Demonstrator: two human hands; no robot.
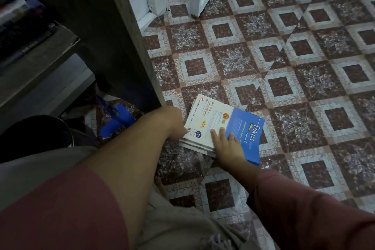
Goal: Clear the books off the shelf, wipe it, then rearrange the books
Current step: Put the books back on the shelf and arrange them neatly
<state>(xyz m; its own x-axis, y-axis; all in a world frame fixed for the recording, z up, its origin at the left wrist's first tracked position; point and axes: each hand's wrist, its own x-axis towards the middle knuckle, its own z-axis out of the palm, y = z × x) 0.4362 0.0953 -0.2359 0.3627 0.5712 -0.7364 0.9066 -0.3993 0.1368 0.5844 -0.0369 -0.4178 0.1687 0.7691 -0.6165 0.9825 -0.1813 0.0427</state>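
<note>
Pressing my right hand (227,145) flat on the fokus book stack (205,119); left hand (173,126) at its edge, grip hidden. Risk: slim books may fan apart across the floor tiles (304,67).

Presses the right hand (227,146), fingers straight, flat on the blue-and-white top cover of a small book stack (213,115) lying on the patterned floor (304,67). Holds the left hand (177,128) against the stack's left edge, fingers hidden. Has the stack just beside the dark shelf (105,36).

On the top book (248,126): "fokus" and "Tingkatan 4" on blue, "30" on white.
</note>
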